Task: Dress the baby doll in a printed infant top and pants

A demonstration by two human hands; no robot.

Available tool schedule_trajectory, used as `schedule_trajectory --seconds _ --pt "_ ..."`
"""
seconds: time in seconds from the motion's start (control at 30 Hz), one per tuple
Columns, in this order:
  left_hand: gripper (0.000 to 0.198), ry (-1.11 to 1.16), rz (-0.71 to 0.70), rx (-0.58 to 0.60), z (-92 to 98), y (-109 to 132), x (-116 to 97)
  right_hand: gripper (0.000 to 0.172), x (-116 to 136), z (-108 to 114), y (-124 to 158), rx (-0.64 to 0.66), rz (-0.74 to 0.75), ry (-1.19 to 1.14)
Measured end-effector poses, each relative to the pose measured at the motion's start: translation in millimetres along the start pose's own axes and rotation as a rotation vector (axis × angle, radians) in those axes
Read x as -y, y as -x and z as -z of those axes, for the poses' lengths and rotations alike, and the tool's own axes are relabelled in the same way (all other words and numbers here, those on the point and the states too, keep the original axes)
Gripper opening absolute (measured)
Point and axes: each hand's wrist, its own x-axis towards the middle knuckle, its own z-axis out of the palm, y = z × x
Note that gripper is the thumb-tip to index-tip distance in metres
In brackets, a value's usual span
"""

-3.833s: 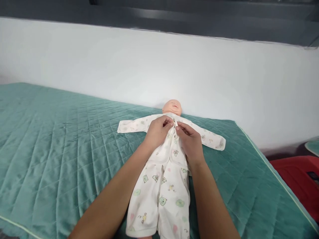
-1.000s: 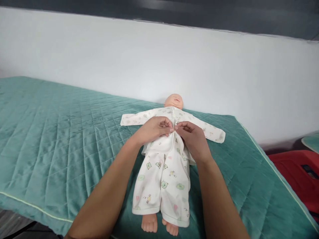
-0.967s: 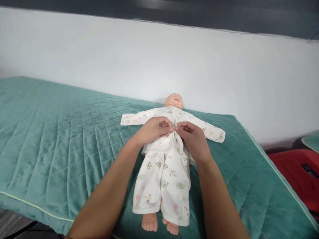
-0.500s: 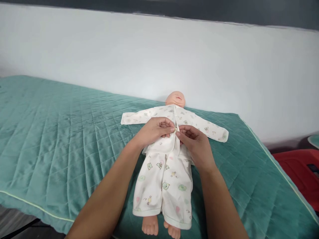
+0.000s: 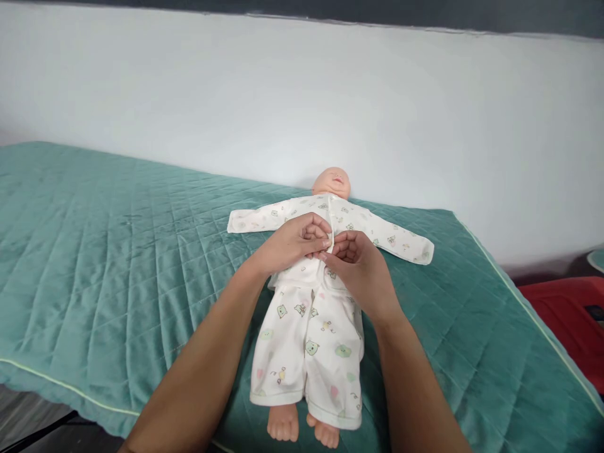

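Note:
A baby doll [image 5: 331, 182] lies on its back, arms spread and feet towards me. It wears a white printed shirt [image 5: 302, 275] and matching trousers [image 5: 309, 352]. At the middle of the chest, my left hand [image 5: 302, 238] pinches one front edge of the shirt between thumb and fingers. Close against it, my right hand [image 5: 358, 264] is closed on the other side of the front opening, its thumb tip almost meeting the left fingers. Whatever fastening lies between the fingertips is mostly hidden.
A green quilted cover [image 5: 117, 264] spreads under the doll, with a pale piped edge. Behind it rises a white wall [image 5: 283, 94]. A red plastic object [image 5: 564, 321] stands beyond the right edge, and a dark thin bar [image 5: 42, 434] shows at the lower left.
My right hand has shifted slightly left, its thumb now nearer my left fingertips. The shirt's front edges have come closer together. The view has tilted a little.

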Motion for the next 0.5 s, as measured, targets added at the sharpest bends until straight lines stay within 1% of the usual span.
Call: schedule_trajectory --seconds 0.13,0.27,0.5 --pt "0.027 -0.064 -0.008 0.04 -1.0 0.2 0.6 0.038 1.4 -2.4 0.4 -0.002 0.011 0.099" --pt "0.035 -0.139 -0.027 0.031 -3.5 0.2 0.4 0.033 2.3 -4.8 1.7 -0.012 0.023 0.154" --pt "0.032 -0.166 -0.058 0.016 -5.4 0.1 3.0 0.031 0.3 -2.2 0.5 0.001 0.029 0.159"
